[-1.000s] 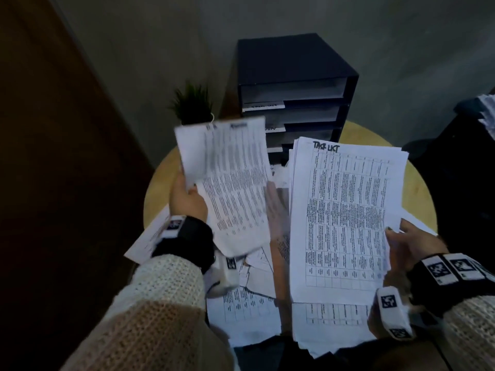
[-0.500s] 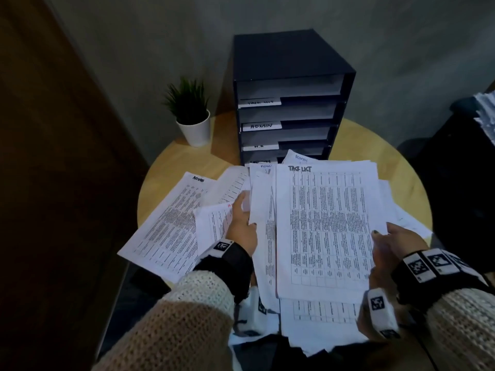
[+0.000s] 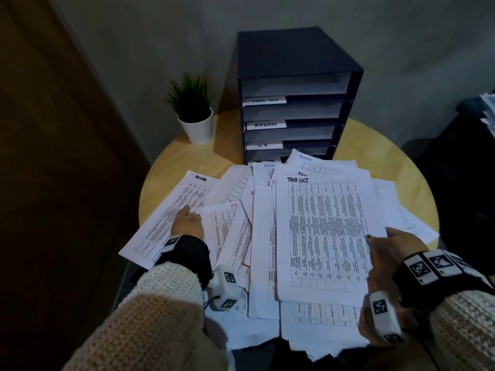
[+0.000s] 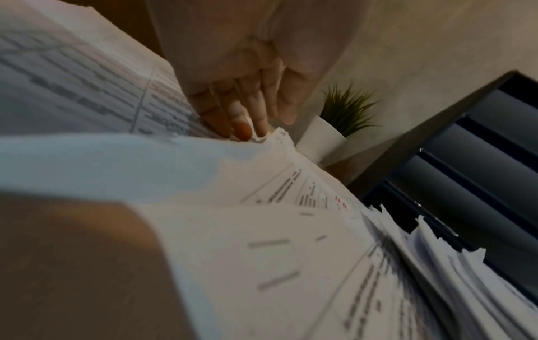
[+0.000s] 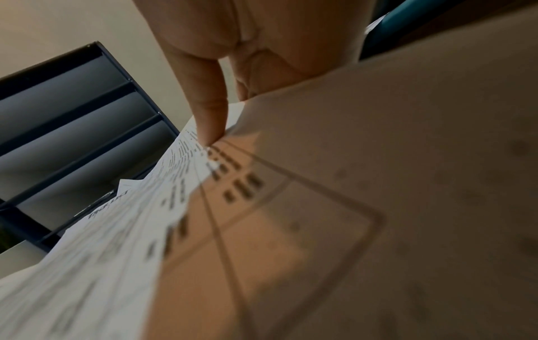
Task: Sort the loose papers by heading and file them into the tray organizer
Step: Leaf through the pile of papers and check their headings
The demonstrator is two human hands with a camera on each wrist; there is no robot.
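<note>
Loose printed papers cover the round wooden table (image 3: 375, 145). My left hand (image 3: 190, 215) lies with straight fingers (image 4: 241, 122) on the seam between an ADMIN sheet (image 3: 166, 223) at the left and an H.R. sheet (image 3: 227, 231). My right hand (image 3: 381, 238) grips the right edge of a stack topped by a TASK LIST sheet (image 3: 326, 231), thumb (image 5: 209, 110) on top, other fingers hidden beneath. The dark blue tray organizer (image 3: 294, 54) stands behind the papers, with slots labelled TASK LIST, ADMIN and H.R.; its lowest label is partly covered.
A small potted plant (image 3: 194, 111) stands left of the organizer. A brown panel runs along the left, a grey wall behind. Dark furniture with more papers (image 3: 487, 108) sits at the right edge. Sheets overhang the table's near edge.
The ADMIN sheet my left hand held up now lies on the table at the left; that hand moved left onto it. The right hand's stack has come down lower.
</note>
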